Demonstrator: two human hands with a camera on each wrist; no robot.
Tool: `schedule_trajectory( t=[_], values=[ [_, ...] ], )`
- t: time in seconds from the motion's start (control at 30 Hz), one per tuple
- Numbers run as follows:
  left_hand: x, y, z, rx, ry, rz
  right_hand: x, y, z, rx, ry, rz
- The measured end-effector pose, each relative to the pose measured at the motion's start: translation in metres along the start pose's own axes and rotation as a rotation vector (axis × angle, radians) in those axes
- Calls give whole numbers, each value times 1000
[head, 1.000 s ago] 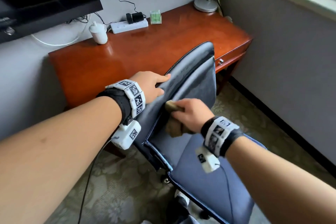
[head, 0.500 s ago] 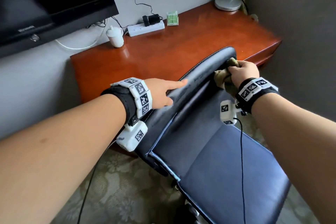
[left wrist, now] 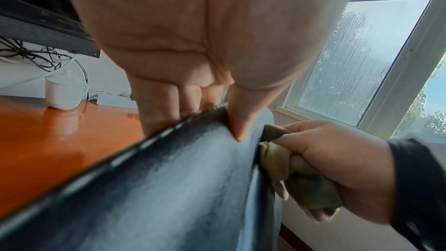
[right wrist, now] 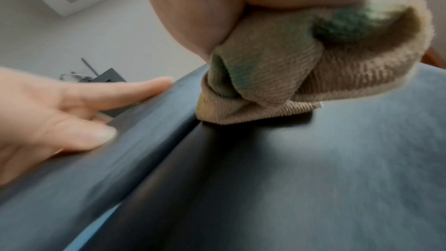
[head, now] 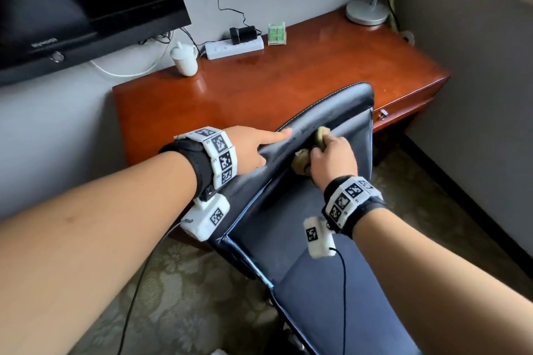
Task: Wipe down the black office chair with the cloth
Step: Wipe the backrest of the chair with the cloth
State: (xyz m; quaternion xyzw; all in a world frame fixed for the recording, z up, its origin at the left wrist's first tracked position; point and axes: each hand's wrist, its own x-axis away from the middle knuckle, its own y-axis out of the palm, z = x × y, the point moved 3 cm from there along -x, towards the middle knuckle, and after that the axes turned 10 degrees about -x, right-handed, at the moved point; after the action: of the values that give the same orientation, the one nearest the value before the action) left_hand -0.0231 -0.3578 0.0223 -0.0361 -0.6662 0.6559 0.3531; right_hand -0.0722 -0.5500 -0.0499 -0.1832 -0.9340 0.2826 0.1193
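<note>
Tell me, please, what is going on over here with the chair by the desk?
A person is wiping down the black office chair. Their right hand grips a bunched cloth and presses it against the front of the backrest near its top. Their left hand rests on the backrest's top edge with fingers straight, steadying it. The chair stands at a wooden desk.

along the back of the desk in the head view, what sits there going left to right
white lidded cup → white power strip with a black plug on it → small green box → round lamp base
</note>
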Motion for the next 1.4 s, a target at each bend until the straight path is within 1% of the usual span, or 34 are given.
schedule_trajectory(
  t=[0.1,0.23,0.3,0.37,0.43,0.5,0.57,0.63,0.67,0.73,0.83,0.9,0.97,1.07,1.13,1.17,1.2,1.3,1.33,1.4],
  values=[
    [3,-1,6,7,24,30,29,11,-6,55,-41,-61],
    [8,-3,11,76,40,61,70,31,-16,112,-67,-139],
    [9,3,7,68,29,75,93,48,-22,125,-117,-195],
    [14,8,3,82,-10,116,109,59,-22,161,-200,-240],
    [21,9,2,131,-28,172,109,49,-16,169,-223,-253],
    [37,10,-6,202,-5,212,105,31,-6,107,-177,-175],
    [57,11,-12,228,48,212,101,11,3,-44,-63,-29],
    [77,16,-18,145,103,176,100,4,8,-134,4,47],
    [85,19,-22,94,112,153,102,7,5,-134,2,40],
    [96,27,-29,37,122,128,106,19,-4,-89,-25,1],
    [97,40,-37,36,110,119,120,50,-14,37,-72,-43],
    [96,44,-39,37,89,152,139,69,-21,132,-125,-76],
    [97,44,-40,24,78,185,159,83,-21,168,-170,-135],
    [101,46,-38,28,52,185,183,88,-15,221,-291,-238],
    [102,47,-35,41,70,193,188,75,-13,235,-344,-285],
    [102,49,-34,55,81,196,186,64,-11,195,-337,-271],
    [102,51,-33,64,84,200,181,53,-9,130,-311,-218],
    [105,54,-33,67,78,206,157,28,-5,-15,-213,33],
    [107,53,-32,66,75,200,149,25,-6,-45,-191,66],
    [112,51,-30,78,72,180,136,29,-13,-71,-139,43]
  ],
)
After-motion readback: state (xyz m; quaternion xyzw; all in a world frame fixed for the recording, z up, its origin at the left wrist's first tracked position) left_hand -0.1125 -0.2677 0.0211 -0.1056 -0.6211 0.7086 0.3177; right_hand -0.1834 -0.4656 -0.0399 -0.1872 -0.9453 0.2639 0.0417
